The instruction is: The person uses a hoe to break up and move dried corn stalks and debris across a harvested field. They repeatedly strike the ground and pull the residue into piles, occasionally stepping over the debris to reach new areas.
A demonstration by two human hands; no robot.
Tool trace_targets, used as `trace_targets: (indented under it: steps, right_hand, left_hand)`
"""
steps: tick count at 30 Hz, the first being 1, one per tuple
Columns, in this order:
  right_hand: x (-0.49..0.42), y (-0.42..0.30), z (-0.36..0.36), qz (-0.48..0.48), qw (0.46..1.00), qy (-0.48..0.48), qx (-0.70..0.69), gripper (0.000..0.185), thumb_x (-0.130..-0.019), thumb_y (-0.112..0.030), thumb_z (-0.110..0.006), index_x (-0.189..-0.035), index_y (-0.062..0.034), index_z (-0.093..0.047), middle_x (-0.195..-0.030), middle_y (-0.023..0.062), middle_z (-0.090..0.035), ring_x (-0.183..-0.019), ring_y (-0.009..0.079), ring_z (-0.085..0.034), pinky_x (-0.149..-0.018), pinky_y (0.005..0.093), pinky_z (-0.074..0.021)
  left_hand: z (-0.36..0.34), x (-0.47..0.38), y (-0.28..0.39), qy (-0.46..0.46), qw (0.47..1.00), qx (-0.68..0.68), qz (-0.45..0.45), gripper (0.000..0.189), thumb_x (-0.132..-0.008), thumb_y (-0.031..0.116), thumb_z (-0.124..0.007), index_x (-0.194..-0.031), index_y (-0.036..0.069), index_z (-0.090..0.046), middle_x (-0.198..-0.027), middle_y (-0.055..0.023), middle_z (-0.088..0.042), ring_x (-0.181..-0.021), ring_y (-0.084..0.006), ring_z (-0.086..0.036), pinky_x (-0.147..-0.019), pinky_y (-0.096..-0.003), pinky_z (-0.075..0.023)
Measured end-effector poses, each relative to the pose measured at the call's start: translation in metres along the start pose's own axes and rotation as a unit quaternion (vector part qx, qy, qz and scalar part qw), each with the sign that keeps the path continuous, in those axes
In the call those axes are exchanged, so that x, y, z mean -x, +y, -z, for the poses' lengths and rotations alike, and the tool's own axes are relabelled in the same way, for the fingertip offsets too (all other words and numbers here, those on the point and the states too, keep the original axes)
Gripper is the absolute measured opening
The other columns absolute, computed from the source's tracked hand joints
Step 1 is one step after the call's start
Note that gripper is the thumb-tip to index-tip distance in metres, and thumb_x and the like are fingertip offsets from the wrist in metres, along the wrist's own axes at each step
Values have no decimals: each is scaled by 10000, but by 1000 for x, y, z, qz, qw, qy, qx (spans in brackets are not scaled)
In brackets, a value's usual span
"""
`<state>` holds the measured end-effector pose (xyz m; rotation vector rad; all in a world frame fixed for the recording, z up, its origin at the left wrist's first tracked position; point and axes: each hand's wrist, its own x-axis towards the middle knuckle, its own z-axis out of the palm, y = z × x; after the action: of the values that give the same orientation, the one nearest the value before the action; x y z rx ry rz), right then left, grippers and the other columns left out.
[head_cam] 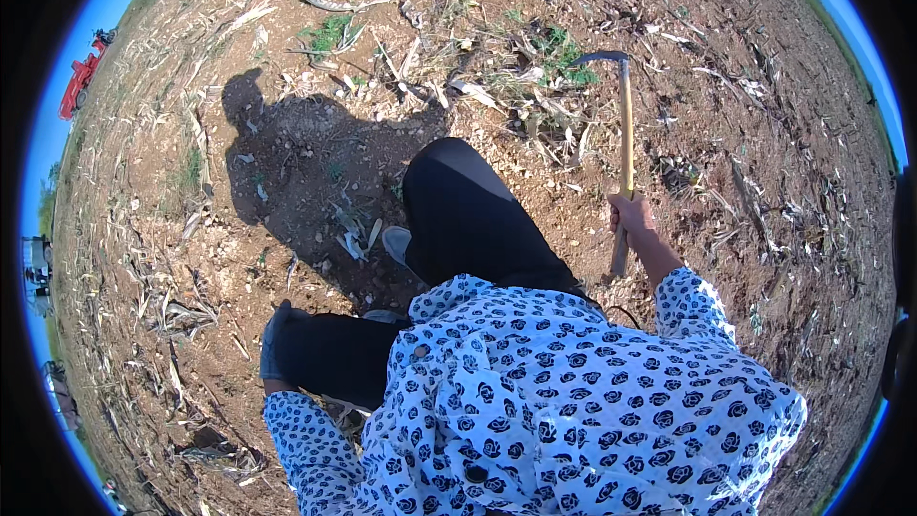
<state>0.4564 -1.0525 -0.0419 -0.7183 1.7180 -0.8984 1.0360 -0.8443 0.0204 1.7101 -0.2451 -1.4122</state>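
Note:
My right hand (630, 216) is closed around the wooden handle of a sickle (626, 129), near its lower end. The sickle's curved dark metal blade points left, just above a green weed (566, 54) among dry stalks. My left hand (278, 330), in a blue-grey glove, rests at my left knee; its fingers are mostly hidden and I cannot tell whether they hold anything. My legs are in dark trousers with the knees bent, and a light shoe (396, 244) shows beside the right leg.
Dry corn husks and stalks (358, 3) litter the stony brown soil. Another green weed (331, 32) grows ahead. My shadow (308, 158) falls to the front left. A red vehicle (80, 82) and other vehicles (36, 272) stand far off at the left edge.

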Motion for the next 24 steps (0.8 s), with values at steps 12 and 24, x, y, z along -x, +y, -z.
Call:
trace_targets:
  steps: [12,24]
  right_hand:
    - [-10,87,23,-147,988,-31,-14,200,-772,-120,-654,-859,-46,-490,-568,30,-503,-397,105,-460,-334,272,-412]
    - [-77,51,-18,-34,999,-18,18,229,-784,-148,-644,-871,-3,-489,-568,26,-497,-413,111,-471,-341,270,-402]
  left_hand:
    - [-13,50,-18,115,993,-13,-13,493,-924,460,-388,-810,35,-611,-709,-71,-627,-631,-174,-581,-640,-309,-499]
    - [-57,28,19,145,989,-39,-4,394,-868,434,-546,-774,54,-594,-688,-75,-622,-626,-199,-588,-626,-317,-495]
